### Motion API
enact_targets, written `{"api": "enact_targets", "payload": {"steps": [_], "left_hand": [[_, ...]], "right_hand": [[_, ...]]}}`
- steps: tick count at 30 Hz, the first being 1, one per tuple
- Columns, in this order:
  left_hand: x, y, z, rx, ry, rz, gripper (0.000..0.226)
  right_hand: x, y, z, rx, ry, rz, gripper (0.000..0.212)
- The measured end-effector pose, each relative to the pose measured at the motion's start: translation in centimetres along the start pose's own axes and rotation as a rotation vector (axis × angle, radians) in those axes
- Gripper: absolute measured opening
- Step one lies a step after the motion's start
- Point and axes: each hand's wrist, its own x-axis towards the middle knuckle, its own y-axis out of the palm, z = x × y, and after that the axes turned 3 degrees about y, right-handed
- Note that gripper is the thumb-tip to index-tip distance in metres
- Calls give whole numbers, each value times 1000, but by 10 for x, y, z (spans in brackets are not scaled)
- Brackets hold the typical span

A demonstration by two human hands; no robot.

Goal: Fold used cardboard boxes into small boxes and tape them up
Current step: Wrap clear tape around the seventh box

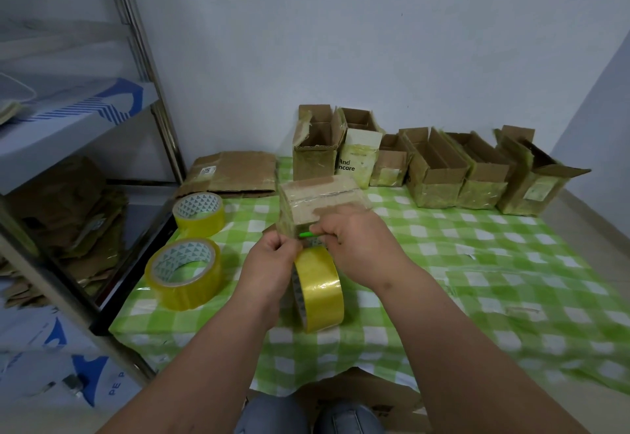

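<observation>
The small cardboard box (320, 203) sits closed on the green checked tablecloth (477, 263), just beyond your hands, its brown top creased and glossy under clear tape along the seam, with yellowish tape wrinkled down its near face. Your left hand (272, 263) has its fingers curled, pinching at the tape end just above the upright yellow tape roll (318, 288), which stands on edge between your wrists. Your right hand (354, 239) grips a thin green tool (308, 234), whose tip points left at the box's near lower edge; what kind of tool it is, you cannot tell from here. Two more yellow tape rolls (184, 271) lie to your left on the cloth, one nearer than the other. Behind them rests a flattened cardboard sheet (235, 173). Along the wall stands a row of open taped boxes (436, 167), flaps up, touching side by side.
</observation>
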Motion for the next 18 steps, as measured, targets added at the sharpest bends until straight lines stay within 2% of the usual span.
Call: {"api": "enact_targets", "payload": {"steps": [7,10,15,18], "left_hand": [[3,-4,4,23,-4,5,23],[4,-4,4,13,0,-10,29],[3,-2,4,-14,4,-20,29],[1,0,3,-37,5,-11,29]], "right_hand": [[-1,-5,-6,-33,42,42,27],[-6,-7,-19,-158,87,87,26],[-25,-3,-37,-5,322,39,25],[-32,8,-45,-76,430,119,28]]}}
